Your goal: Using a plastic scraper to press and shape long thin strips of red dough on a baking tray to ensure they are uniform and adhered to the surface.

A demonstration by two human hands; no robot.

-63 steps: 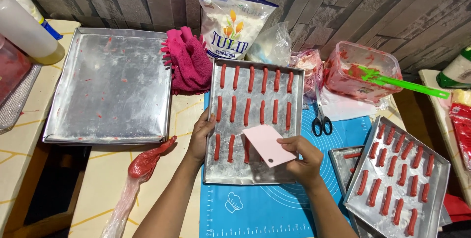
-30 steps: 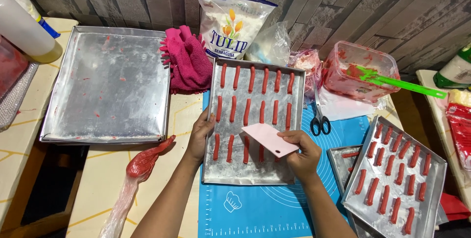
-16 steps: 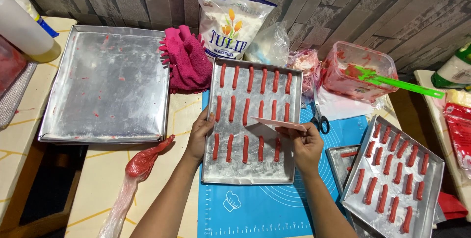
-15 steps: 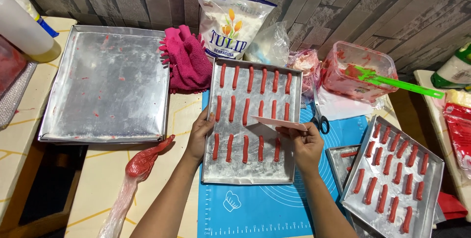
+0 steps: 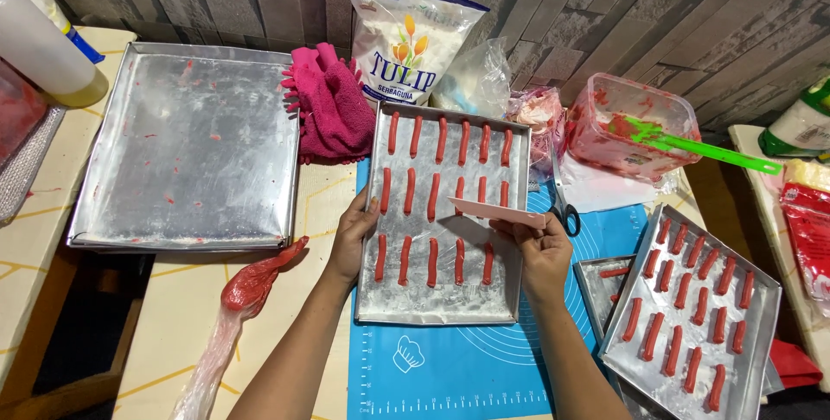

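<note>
A metal baking tray [image 5: 450, 303] lies on a blue silicone mat [image 5: 450, 368], lined with rows of red dough sticks [image 5: 432, 199]. My left hand [image 5: 354, 238] grips the tray's left rim. My right hand [image 5: 540, 247] holds a pale pink flat scraper [image 5: 493, 211] nearly level over the tray's right side, just above the sticks.
A large bare metal tray [image 5: 186, 152] sits at left, with a red-filled piping bag [image 5: 238, 303] below it. A pink cloth [image 5: 328, 109], flour bag [image 5: 406, 44], plastic tub with green spatula [image 5: 640, 130], scissors [image 5: 566, 212] and a second filled tray [image 5: 692, 307] surround the mat.
My right hand has tilted the scraper from flat-on to nearly edge-on and shifted it slightly up and right over the tray. The left hand has stayed on the rim.
</note>
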